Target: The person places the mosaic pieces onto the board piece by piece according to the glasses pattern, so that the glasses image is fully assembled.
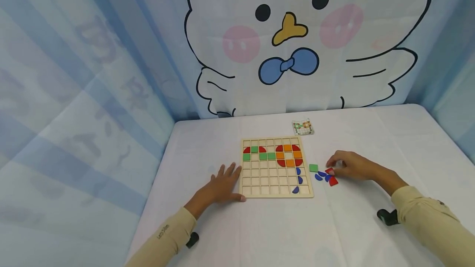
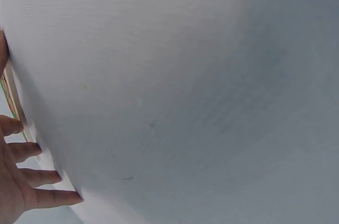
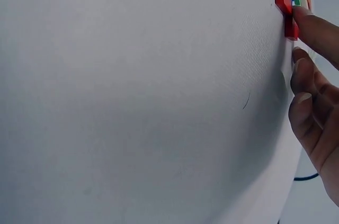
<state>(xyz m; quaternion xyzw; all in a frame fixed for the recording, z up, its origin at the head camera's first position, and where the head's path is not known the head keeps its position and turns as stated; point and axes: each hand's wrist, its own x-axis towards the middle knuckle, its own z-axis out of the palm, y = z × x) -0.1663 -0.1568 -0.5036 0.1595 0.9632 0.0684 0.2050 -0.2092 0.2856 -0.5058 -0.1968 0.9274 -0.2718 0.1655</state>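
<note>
On the table lies a square wooden grid board (image 1: 253,180) with red, green, orange and blue pieces in some cells. My left hand (image 1: 224,184) rests at the board's left edge, fingers spread. Right of the board, my right hand (image 1: 346,166) has its thumb and fingers at a red piece (image 1: 329,170), seemingly pinching it. In the right wrist view, the thumb touches this red piece (image 3: 291,29); the fingers curl just below. Around it lie another red piece (image 1: 333,181), several blue pieces (image 1: 318,177) and a green square (image 1: 313,168).
A small pattern card (image 1: 302,127) lies behind the board's far right corner. White cloth covers the table (image 1: 282,234). A printed curtain (image 1: 285,94) hangs along the back, and blue curtains (image 1: 74,135) hang at the sides.
</note>
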